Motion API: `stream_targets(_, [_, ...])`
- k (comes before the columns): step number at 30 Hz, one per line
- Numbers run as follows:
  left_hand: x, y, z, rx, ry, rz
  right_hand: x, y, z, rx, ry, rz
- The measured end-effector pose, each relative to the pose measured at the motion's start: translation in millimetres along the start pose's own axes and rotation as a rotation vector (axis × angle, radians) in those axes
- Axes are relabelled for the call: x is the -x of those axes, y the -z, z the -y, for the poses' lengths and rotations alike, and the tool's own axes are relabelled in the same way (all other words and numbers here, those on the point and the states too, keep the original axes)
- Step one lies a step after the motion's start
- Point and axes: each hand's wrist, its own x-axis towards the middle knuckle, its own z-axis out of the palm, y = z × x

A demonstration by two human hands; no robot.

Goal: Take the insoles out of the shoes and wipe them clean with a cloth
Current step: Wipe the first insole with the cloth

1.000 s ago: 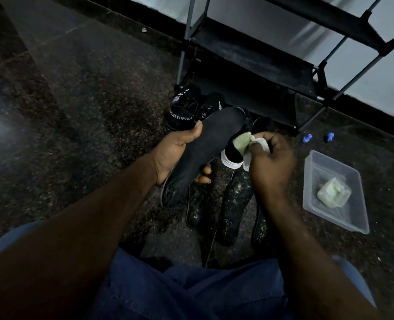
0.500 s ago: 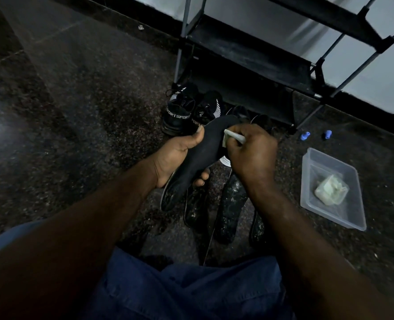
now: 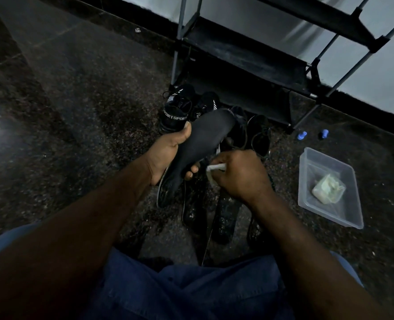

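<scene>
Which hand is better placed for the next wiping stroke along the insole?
Right hand: it grips the white cloth beside the long black insole, which the left hand is busy holding.

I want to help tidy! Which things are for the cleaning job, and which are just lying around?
For the job: the held insole, white cloth, black shoes, insoles on the floor, probably the tub holding another cloth.
Just lying about: two blue caps, shoe rack.

Left hand (image 3: pixel 168 153) grips the insole (image 3: pixel 205 137) (thumb on top); right hand (image 3: pixel 239 174), fingers seemingly curled, pinches the cloth (image 3: pixel 215 167).
</scene>
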Motion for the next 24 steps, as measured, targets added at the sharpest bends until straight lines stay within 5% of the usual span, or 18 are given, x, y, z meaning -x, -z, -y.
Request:
stream_targets(3, [1, 3, -6, 0.022, -0.048, 0.010, 6, 4, -11, -0.187, -0.175, -0.094])
stream_targets(10, [3, 3, -5, 0.042, 0.017, 0.031, 11, -2, 9, -1.245, -0.482, -0.124])
stream_targets(19, [8, 1, -10, 0.089, 0.092, 0.254, -6, -9, 29, -1.286, -0.607, -0.226])
stream_targets(24, [4, 2, -8, 0.038, 0.101, 0.290, -7, -6, 35, -1.319, -0.530, -0.142])
